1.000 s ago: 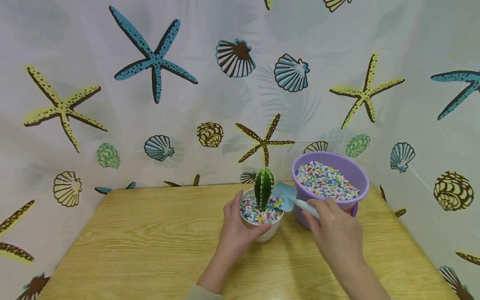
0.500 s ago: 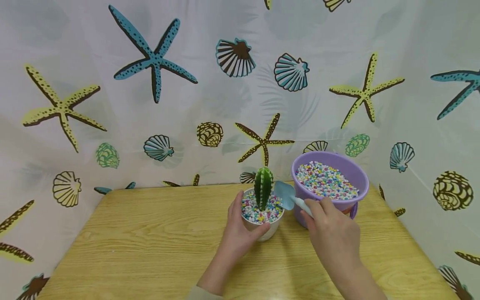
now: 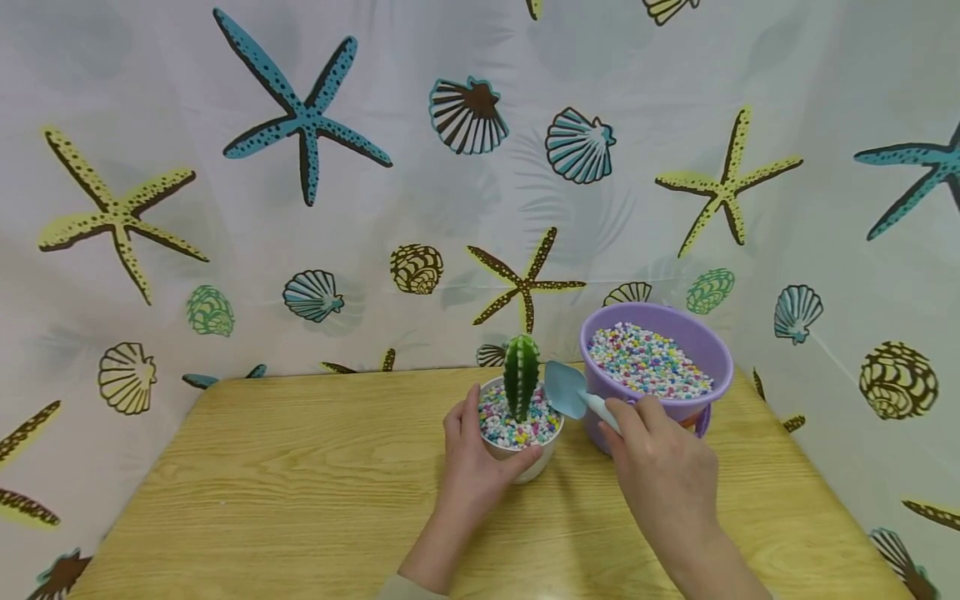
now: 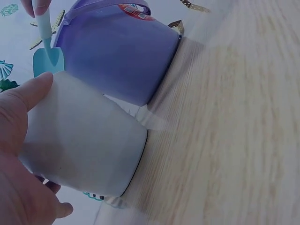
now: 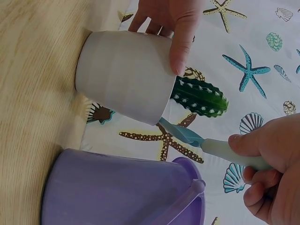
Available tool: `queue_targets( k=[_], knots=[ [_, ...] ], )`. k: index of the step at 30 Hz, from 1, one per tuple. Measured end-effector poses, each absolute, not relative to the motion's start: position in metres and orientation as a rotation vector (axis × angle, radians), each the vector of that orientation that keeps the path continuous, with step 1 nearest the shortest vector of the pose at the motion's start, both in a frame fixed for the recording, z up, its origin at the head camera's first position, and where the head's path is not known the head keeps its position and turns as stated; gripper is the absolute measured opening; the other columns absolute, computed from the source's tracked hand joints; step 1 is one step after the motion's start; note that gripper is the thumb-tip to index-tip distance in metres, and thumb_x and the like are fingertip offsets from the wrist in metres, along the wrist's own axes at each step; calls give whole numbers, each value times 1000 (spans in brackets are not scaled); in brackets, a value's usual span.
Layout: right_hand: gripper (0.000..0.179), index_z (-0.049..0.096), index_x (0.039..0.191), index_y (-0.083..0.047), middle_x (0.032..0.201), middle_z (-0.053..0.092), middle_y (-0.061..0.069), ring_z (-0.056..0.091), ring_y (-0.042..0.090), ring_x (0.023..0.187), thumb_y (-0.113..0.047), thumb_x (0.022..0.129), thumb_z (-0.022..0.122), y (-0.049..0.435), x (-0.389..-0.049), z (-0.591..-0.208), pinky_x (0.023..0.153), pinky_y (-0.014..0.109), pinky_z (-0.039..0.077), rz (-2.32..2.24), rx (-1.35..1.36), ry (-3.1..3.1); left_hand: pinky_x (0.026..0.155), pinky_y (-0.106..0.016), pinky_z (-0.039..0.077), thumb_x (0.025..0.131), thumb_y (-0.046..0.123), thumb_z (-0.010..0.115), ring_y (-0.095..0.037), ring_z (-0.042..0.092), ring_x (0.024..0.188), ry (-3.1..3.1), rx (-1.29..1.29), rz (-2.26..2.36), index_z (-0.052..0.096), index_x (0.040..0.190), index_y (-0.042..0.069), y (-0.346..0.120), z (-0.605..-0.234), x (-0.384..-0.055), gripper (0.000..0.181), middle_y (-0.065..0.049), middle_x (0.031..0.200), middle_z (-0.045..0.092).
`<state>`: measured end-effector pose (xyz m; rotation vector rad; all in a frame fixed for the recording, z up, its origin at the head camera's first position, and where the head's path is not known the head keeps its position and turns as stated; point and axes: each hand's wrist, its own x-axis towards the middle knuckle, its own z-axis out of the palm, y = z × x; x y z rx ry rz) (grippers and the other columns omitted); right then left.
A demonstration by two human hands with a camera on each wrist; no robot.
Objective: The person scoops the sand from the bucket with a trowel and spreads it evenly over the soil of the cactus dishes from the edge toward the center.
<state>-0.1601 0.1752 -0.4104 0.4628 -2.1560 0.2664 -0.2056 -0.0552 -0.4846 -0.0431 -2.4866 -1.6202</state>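
Note:
In the head view my left hand (image 3: 480, 467) holds a white pot (image 3: 534, 468) from its left, thumb in front and fingers around the far side. Colourful beads (image 3: 502, 427) fill the pot around an upright green cactus (image 3: 521, 379). My right hand (image 3: 667, 475) grips a light blue toy shovel (image 3: 566, 390) by its pale handle. The shovel's blade is at the pot's right rim; the right wrist view shows its tip (image 5: 165, 124) by the rim, near the cactus (image 5: 200, 97). No beads are visible on the blade.
A purple bucket (image 3: 588, 354) full of similar beads (image 3: 648, 360) stands just right of the pot, near the table's back. A wooden table (image 3: 300, 475) lies beneath everything. Behind it hangs a cloth (image 3: 450, 200) printed with starfish and shells.
My right hand has shifted slightly left and the shovel's blade has turned a little at the pot's rim. Yellow beads by the blade have spread into the pot. My left hand stays on the pot.

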Motion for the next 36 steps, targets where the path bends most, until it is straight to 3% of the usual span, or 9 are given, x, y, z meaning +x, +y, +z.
queue_targets(
  k=[5, 10, 18, 25, 36],
  knots=[
    [43, 80, 114, -6, 87, 64, 8, 56, 20, 51, -9, 77, 102, 175, -159, -410, 40, 33, 42, 267, 464, -2146, 125, -67, 32, 85, 39, 99, -52, 34, 156, -2486, -101, -1703, 15, 178, 14, -61, -484, -207, 127, -25, 174, 19],
    [43, 80, 114, -6, 88, 64, 8, 58, 20, 52, -10, 78, 102, 175, -159, -409, 41, 32, 43, 269, 463, -2145, 127, -67, 28, 84, 43, 98, -50, 32, 159, -2506, -94, -1706, 14, 177, 12, -63, -485, -209, 129, -24, 177, 22],
    [43, 78, 112, -6, 89, 66, 9, 60, 20, 53, -9, 77, 103, 177, -159, -408, 42, 33, 45, 276, 455, -2117, 125, -66, 32, 82, 50, 99, -50, 37, 156, -2529, -54, -1658, 17, 177, 12, -63, -487, -210, 132, -23, 176, 25],
    [39, 77, 111, -6, 86, 65, 8, 54, 20, 53, -13, 80, 100, 183, -157, -404, 40, 34, 43, 267, 442, -2116, 123, -66, 36, 82, 50, 99, -50, 40, 154, -2532, -59, -1634, 19, 176, 12, -63, -487, -210, 129, -23, 174, 26],
    [31, 78, 110, -6, 86, 68, 8, 57, 20, 51, -18, 86, 94, 194, -156, -396, 38, 34, 39, 276, 453, -2084, 122, -66, 38, 82, 49, 98, -51, 43, 152, -2541, -70, -1601, 20, 176, 12, -63, -488, -209, 127, -23, 174, 28]
  ],
)
